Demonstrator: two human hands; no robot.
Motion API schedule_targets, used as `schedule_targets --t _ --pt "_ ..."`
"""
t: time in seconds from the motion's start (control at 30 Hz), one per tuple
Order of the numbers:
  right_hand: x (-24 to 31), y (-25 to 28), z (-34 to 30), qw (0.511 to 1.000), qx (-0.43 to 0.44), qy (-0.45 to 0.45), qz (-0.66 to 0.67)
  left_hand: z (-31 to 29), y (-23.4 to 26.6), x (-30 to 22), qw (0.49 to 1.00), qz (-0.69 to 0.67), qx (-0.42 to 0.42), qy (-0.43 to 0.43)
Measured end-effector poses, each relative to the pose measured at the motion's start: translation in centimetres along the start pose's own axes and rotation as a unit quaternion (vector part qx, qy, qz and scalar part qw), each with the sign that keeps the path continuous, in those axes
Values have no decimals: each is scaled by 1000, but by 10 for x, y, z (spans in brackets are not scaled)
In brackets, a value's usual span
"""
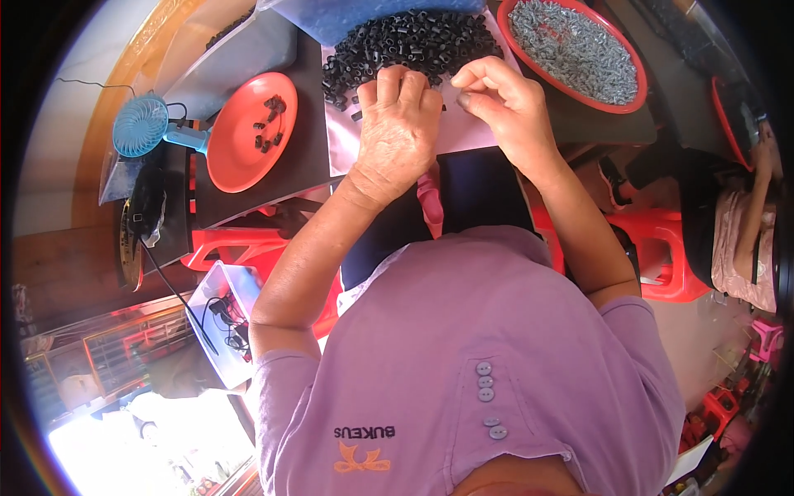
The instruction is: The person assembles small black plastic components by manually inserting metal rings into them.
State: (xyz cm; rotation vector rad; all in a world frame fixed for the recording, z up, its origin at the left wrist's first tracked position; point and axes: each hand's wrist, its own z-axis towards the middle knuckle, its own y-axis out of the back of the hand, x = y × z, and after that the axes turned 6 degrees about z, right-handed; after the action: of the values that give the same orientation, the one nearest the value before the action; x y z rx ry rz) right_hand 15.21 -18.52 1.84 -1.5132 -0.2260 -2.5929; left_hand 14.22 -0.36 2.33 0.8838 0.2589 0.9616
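A heap of small black tubular pieces [413, 41] lies on a pink sheet [475, 131] at the table's near edge. My left hand [397, 124] is over the near side of the heap, back up and fingers curled down, with its fingertips hidden. A black piece shows just beside its thumb side. To its right, a short gap away, my right hand [513, 112] holds its thumb and forefinger close together in a pinch. Whatever is between those fingertips is too small to make out.
A red oval tray [641, 83] of small grey metal screws stands to the right. On the left are a red plate [227, 169] with several black pieces and a blue fan [141, 124]. A bluish plastic bin [277, 45] sits beyond. Another person's arm [754, 207] shows far right.
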Motion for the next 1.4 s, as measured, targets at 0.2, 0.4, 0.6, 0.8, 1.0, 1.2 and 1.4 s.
schedule_targets --t 0.2,0.4,0.6,0.8,1.0,1.2,1.4 --pt "7 1 9 993 49 -59 90 2 19 -9 988 -124 12 96" --pt "27 -5 18 984 103 -86 115 -6 30 -5 943 -283 -3 173" --pt "33 -16 9 994 102 42 -22 -20 47 -6 728 -550 40 408" --pt "25 -38 3 953 76 249 -158 -31 58 -17 556 -662 14 502" --pt "28 -54 -11 956 66 252 -138 -48 71 -19 523 -690 18 500" --pt "30 -47 1 949 125 237 -167 -76 75 -16 559 -653 -13 511" --pt "21 -32 31 917 68 229 -319 -86 79 -14 542 -653 -15 528"
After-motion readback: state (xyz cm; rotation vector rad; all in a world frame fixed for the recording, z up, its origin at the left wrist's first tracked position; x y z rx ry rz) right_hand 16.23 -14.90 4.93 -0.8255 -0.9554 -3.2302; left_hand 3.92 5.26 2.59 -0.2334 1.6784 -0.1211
